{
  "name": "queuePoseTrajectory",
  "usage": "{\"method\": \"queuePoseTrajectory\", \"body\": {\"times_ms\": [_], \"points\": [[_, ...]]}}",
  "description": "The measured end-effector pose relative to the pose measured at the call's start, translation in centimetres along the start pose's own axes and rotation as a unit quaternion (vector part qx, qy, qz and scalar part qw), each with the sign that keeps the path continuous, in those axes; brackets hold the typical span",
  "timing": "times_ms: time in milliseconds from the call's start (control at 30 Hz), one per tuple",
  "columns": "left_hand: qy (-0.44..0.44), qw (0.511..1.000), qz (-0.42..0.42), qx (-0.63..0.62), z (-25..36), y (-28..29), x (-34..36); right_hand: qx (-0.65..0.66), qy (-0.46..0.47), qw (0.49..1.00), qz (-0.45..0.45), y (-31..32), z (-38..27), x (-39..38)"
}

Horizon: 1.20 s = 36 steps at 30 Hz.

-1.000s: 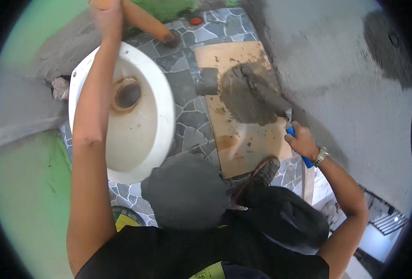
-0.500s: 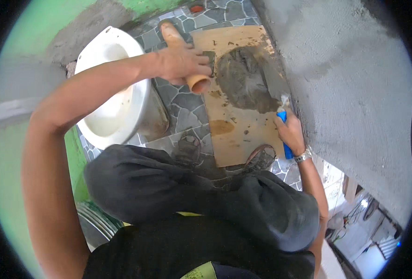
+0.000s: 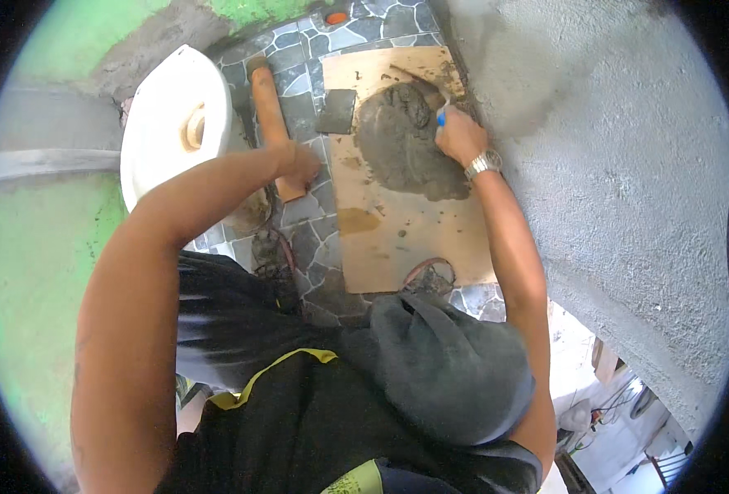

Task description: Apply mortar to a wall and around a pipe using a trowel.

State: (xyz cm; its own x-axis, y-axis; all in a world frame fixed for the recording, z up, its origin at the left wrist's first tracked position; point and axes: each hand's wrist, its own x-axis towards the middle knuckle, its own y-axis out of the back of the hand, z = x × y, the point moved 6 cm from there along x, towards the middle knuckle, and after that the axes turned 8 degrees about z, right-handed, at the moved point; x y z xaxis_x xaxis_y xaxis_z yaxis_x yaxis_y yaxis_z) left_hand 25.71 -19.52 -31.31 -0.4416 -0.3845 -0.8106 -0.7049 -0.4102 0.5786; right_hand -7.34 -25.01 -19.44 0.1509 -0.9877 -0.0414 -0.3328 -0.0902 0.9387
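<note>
My right hand (image 3: pixel 462 138) grips a blue-handled trowel (image 3: pixel 441 118). Its blade reaches the far edge of a wet grey mortar patch (image 3: pixel 406 152), which is spread on a tan board (image 3: pixel 414 247). On the left, an orange pipe (image 3: pixel 271 111) lies lengthwise on the stone-patterned tile floor, beside the toilet bowl. My left hand (image 3: pixel 300 167) is at the pipe's near end, with the wrist crossing over it. Its fingers are blurred and turned away, so whether they grip the pipe does not show. A small dark square piece (image 3: pixel 337 111) overlaps the board's left edge.
A white toilet bowl (image 3: pixel 146 136) stands left of the pipe. Rough grey wall (image 3: pixel 595 189) rises along the board's right side. An orange round opening (image 3: pixel 336 18) shows in the far floor. My shod foot (image 3: pixel 430 276) is at the board's near edge.
The pipe has gone from my left hand's grasp above the floor to lying beside the toilet. My left hand has come nearer; my right hand has carried the trowel to the mortar's far side.
</note>
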Motion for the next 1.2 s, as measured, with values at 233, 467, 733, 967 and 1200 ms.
{"method": "queuePoseTrajectory", "body": {"times_ms": [233, 467, 733, 967, 1200], "points": [[0.421, 0.682, 0.420, -0.426, -6.4, 8.3, -2.3, 0.046, -0.014, 0.999, -0.001, 3.2, 2.2, -8.8], [0.393, 0.656, 0.400, -0.505, -6.0, 4.2, 1.1, -0.012, -0.030, 0.997, 0.068, 0.9, 2.0, 0.0], [0.379, 0.607, 0.374, -0.591, -1.6, 7.2, -0.3, -0.011, -0.049, 0.996, -0.067, 1.4, 3.1, -8.8], [0.420, 0.539, 0.418, -0.598, -3.6, 6.9, -1.0, 0.023, -0.148, 0.986, 0.068, 0.9, 4.8, -7.8], [0.395, 0.446, 0.495, -0.632, -6.2, 11.2, -2.9, 0.026, -0.069, 0.997, -0.005, 0.8, 2.4, -5.9]]}}
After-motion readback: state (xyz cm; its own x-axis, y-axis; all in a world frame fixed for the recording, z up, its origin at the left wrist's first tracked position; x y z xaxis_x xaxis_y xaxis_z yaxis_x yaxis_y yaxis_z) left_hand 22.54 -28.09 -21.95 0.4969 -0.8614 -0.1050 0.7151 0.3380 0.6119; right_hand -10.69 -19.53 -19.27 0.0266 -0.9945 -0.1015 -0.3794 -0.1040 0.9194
